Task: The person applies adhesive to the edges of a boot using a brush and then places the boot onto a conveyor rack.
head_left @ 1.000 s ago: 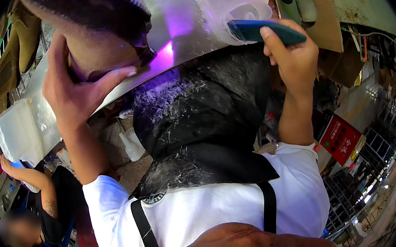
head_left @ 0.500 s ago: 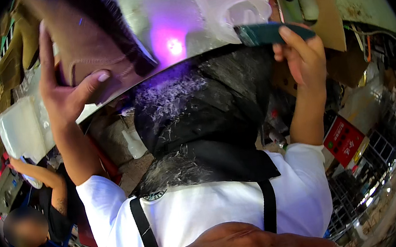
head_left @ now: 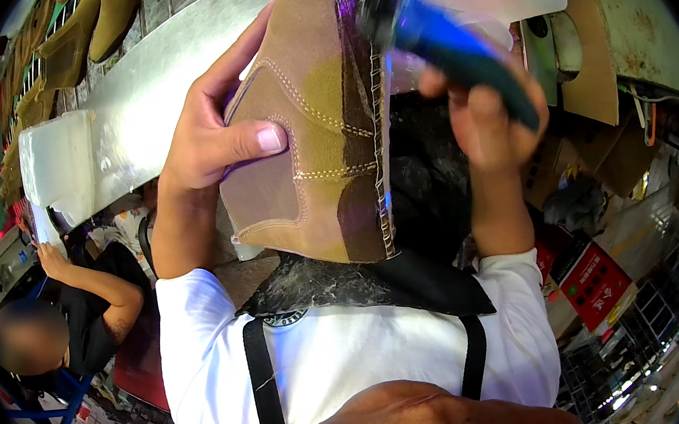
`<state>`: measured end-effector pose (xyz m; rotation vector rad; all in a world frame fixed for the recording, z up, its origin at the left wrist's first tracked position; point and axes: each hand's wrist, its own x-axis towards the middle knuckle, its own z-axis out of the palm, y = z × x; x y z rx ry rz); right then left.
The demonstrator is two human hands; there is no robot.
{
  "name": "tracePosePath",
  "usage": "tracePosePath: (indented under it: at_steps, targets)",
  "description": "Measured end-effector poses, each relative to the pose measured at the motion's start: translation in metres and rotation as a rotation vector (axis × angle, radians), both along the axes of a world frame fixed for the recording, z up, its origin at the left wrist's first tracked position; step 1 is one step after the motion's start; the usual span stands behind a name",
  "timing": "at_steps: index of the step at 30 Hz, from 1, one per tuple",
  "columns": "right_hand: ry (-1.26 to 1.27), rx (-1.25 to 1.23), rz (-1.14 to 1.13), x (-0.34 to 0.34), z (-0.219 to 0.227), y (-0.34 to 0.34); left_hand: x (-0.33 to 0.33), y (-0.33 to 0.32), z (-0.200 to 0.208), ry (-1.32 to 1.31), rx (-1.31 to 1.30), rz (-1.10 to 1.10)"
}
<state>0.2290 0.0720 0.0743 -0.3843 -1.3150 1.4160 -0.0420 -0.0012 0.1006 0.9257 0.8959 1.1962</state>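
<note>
Brown and stitched, the boot (head_left: 323, 147) was between the left hand (head_left: 203, 137), which gripped its side, and the right hand (head_left: 495, 121), which clutched a brush (head_left: 459, 52), head blurred by the boot's dark edge.

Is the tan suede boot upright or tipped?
Tipped: the left hand holds the boot sideways, its stitched bottom edge toward the dark teal-handled brush.
</note>
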Motion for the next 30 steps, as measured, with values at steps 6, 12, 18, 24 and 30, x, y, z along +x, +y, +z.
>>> tracePosePath:
  at_steps: [6,12,18,24,30]
  targets:
    - [-0.274,0.345,0.282,0.045,0.046,0.006,-0.008,-0.003,0.002,-0.032,-0.009,-0.034]
    - [-0.540,0.672,0.050,0.030,0.084,0.049,-0.012,-0.001,0.008,0.073,0.046,-0.108]
    - [-0.550,0.737,0.077,0.022,0.077,0.025,-0.014,-0.006,0.014,0.102,0.016,-0.102]
    - [-0.520,0.555,0.192,0.029,0.076,0.008,-0.013,-0.006,0.010,0.084,0.020,-0.091]
    - [-0.418,0.751,0.099,0.028,0.078,0.046,-0.011,-0.005,0.011,0.133,0.016,-0.145]
